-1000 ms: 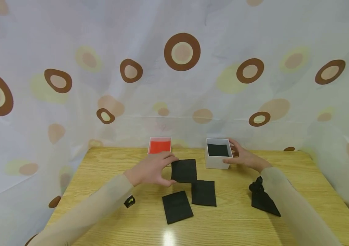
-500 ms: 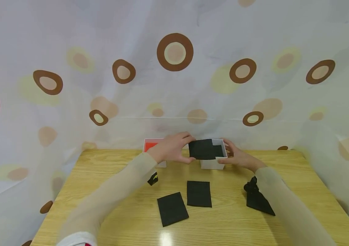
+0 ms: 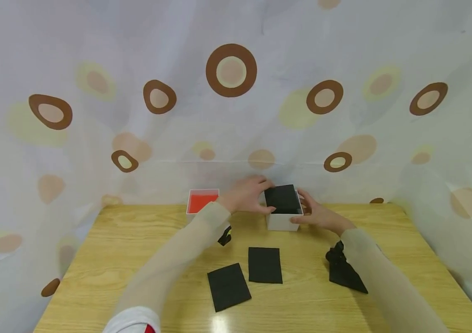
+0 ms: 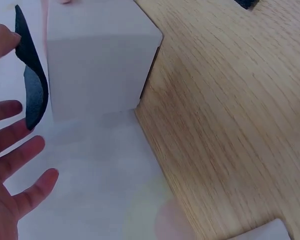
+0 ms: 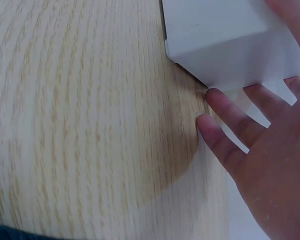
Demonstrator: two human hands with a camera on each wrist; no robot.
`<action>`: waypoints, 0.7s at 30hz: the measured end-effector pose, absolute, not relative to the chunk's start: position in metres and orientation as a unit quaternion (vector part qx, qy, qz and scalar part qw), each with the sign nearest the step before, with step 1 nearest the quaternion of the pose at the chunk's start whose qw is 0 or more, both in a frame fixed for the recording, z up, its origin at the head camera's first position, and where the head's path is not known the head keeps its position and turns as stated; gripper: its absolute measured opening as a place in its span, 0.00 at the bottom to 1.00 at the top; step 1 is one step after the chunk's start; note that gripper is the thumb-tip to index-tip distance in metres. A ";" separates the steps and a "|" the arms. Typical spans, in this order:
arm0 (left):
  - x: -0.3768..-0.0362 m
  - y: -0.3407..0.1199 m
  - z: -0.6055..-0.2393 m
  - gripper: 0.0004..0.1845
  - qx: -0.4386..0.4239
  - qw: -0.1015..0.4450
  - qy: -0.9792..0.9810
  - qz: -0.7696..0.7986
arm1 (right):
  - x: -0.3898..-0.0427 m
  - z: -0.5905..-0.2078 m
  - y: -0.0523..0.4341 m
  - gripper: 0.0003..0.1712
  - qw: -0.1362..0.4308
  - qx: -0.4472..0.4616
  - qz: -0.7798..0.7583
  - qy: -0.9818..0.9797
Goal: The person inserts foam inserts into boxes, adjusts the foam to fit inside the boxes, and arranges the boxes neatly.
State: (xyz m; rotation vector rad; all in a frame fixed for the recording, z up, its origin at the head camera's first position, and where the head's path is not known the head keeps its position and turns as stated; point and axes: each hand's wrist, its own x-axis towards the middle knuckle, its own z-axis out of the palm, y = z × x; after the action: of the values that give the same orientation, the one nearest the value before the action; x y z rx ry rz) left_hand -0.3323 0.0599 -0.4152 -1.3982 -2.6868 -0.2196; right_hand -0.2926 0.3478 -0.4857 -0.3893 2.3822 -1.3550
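Now my left hand (image 3: 247, 194) has a black sheet (image 3: 282, 199) at its left edge, thumb and fingertips on it, the other fingers spread loose; the left wrist view shows the sheet (image 4: 32, 82) bent against the thumb, so I'd call it a light pinch. The sheet lies over the open top of the white box (image 3: 282, 220), covering most of it, tilted a bit. The box stands at the far middle of the table (image 3: 136, 245).

My right hand (image 3: 318, 214) is at the box's right side, fingers fairly straight and spread, thumb up by the rim. In the right wrist view the fingers (image 5: 230, 127) rest near the box (image 5: 225, 40) wall; I cannot tell how firmly they press on it.

Two more black sheets lie flat nearer me, one (image 3: 265, 264) straight, one (image 3: 228, 286) turned, just beside each other. A red tray (image 3: 202, 201) sits left of the box, near the curtain (image 3: 236, 92). The black wrist camera mounts (image 3: 342, 268) show under both sleeves.
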 end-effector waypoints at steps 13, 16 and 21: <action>-0.336 0.074 -0.417 0.36 -0.469 0.071 -0.880 -0.033 | -0.296 -0.482 0.349 0.66 0.189 -0.132 -0.476 0.849; -0.335 0.074 -0.419 0.36 -0.465 0.066 -0.882 -0.034 | -0.295 -0.484 0.348 0.65 0.189 -0.133 -0.478 0.847; -0.333 0.073 -0.427 0.36 -0.455 0.052 -0.888 -0.038 | -0.293 -0.486 0.348 0.65 0.190 -0.127 -0.480 0.847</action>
State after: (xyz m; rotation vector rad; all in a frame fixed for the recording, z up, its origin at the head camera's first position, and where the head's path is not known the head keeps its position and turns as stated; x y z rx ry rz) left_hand -0.3333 0.0729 -0.4267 -1.3821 -2.7014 -0.1169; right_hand -0.2930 0.3485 -0.4865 -0.3571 2.3817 -1.3487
